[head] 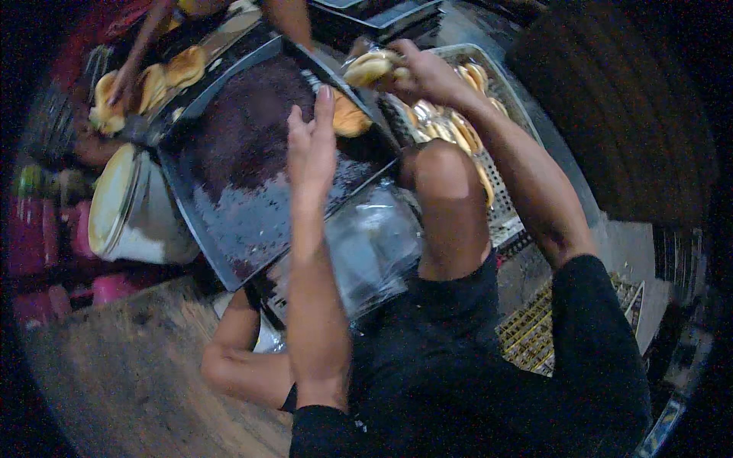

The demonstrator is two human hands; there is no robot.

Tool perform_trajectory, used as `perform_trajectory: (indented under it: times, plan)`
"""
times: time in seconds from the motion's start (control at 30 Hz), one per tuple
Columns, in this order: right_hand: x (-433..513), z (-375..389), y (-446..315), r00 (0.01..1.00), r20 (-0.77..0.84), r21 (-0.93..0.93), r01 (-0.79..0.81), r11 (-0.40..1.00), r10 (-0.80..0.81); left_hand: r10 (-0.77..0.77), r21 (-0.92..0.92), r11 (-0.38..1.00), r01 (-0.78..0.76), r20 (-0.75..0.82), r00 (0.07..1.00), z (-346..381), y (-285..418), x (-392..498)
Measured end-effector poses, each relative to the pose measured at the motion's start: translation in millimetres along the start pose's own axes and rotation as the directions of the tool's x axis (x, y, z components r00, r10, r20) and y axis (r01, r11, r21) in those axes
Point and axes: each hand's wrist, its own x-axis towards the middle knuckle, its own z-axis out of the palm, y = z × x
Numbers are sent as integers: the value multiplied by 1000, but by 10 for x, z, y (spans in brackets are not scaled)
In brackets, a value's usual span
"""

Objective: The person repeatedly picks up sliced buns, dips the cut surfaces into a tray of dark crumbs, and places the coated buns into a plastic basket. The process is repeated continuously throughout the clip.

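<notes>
My right hand [424, 71] grips a bun in a clear plastic bag [369, 67], over the near-left rim of a perforated plastic crate [507, 189]. Several wrapped buns [452, 129] lie in that crate. My left hand [313, 134] is empty, thumb and fingers apart, above a large metal tray [229, 240]. Dark crumbly or granular food [252, 109] covers much of the tray; what it is exactly cannot be told. Just right of my left fingers is a round golden bun [350, 116] inside the tray's right side.
Clear plastic bags [375, 240] lie between the tray and my raised knee. A pale bucket [149, 212] stands left of the tray. Another person's hand [123, 86] touches buns [186, 66] at the upper left. Stacked dark trays [372, 17] sit at the back; a yellow grid-like rack [529, 332] is lower right.
</notes>
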Motion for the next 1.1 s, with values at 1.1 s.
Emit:
perform_trajectory:
  times: [1.1]
  plan:
    - [-1479,627,-1374,972,113,961,-160,227,207,-318,-586,682,437,300,899,-839,-1025,-1011]
